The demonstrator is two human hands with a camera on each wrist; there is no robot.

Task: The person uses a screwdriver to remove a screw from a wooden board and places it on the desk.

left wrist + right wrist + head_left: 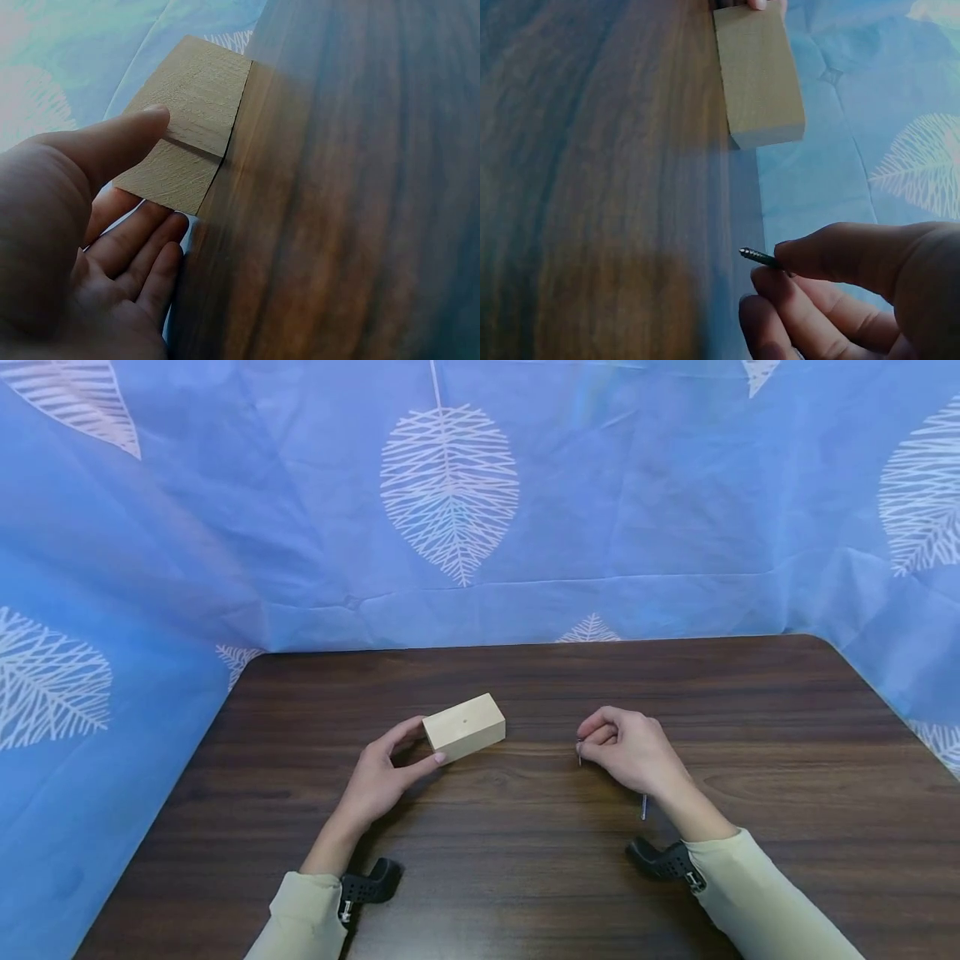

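A pale rectangular wooden block (463, 728) with a small dark hole in its top stands slightly left of the table's middle. My left hand (378, 777) holds its left end, thumb on the near side and fingers behind. In the left wrist view the thumb lies against the block's (199, 94) face. To the right, apart from the block, my right hand (633, 752) pinches a small screw (757, 256) between thumb and index finger, its threaded tip sticking out. A thin metal rod (643, 807) shows below the right hand, its upper part hidden by the hand.
Everything is over a dark brown wooden table (495, 877) with rounded far corners. A blue cloth (615, 502) with white leaf prints hangs behind it and along the sides. Black wrist mounts (371, 882) sit at both cuffs, low over the tabletop.
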